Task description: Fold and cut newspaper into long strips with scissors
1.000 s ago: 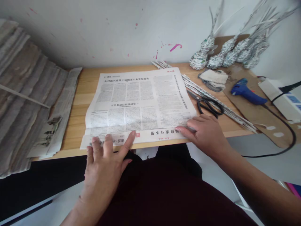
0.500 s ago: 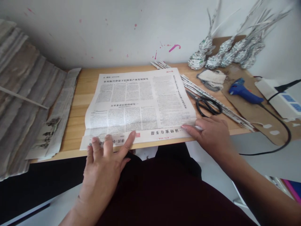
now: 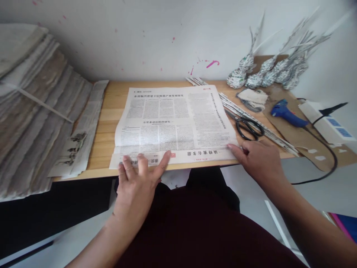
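Note:
A printed newspaper sheet (image 3: pixel 164 111) lies on the wooden table, its near edge folded over into a narrow strip along the table's front. My left hand (image 3: pixel 136 186) rests on the left part of that strip, fingers spread and pressing flat. At the right front corner my right hand (image 3: pixel 259 160) is closed on the folded edge, thumb on top and the other fingers curled, partly hidden. Just beyond it lie black-handled scissors (image 3: pixel 248 126), their blades pointing toward the paper's right side.
Stacked newspapers (image 3: pixel 41 123) tied with a band stand at left. Rolled paper sticks (image 3: pixel 267 132) lie on the right, near a folded cloth (image 3: pixel 253 98), a blue glue gun (image 3: pixel 288 113) on cardboard, and a white power strip (image 3: pixel 326 123). Gourd-shaped woven paper pieces (image 3: pixel 267 70) stand behind.
The view has turned a little to the left, showing more of the stack. Both hands stay at the folded edge, and the newspaper's fold looks much the same.

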`<state>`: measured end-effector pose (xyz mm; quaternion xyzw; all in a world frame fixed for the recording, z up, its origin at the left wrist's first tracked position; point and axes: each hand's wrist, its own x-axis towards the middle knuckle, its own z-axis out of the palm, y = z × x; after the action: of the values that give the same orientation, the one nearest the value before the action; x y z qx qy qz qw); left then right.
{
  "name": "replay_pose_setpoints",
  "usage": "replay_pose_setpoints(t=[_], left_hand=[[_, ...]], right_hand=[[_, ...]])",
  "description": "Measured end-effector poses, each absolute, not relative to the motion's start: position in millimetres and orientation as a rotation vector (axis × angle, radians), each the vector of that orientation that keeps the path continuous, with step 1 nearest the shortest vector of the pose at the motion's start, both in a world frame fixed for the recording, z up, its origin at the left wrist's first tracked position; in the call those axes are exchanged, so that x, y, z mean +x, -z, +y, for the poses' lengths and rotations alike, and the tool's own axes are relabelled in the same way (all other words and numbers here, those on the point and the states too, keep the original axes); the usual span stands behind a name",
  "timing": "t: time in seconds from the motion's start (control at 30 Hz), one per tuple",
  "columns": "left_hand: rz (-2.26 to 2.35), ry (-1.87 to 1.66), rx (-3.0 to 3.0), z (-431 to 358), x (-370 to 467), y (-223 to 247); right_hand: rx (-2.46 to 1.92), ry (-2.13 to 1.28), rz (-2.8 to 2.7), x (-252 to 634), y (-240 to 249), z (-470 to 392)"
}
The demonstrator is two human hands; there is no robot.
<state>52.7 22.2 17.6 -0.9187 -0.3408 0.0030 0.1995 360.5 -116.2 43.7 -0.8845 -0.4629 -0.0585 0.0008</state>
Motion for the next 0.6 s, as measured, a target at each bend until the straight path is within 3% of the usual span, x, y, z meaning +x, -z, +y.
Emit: replay_pose_setpoints(t=[0.3,0.43,0.6], left_hand=[[-0.956,0.056,-2.587,22,53,-11],[-0.967,0.12,-2.625,22,53,-10],[-0.894,0.152,-2.56,21,53,-14]], right_hand=[[-2.884,0.409,-1.536,359,-54,-118],[-2.595,0.66,-1.501,335,-67,-116],[-1.915,0.194,-2.032,239,-57,-85]])
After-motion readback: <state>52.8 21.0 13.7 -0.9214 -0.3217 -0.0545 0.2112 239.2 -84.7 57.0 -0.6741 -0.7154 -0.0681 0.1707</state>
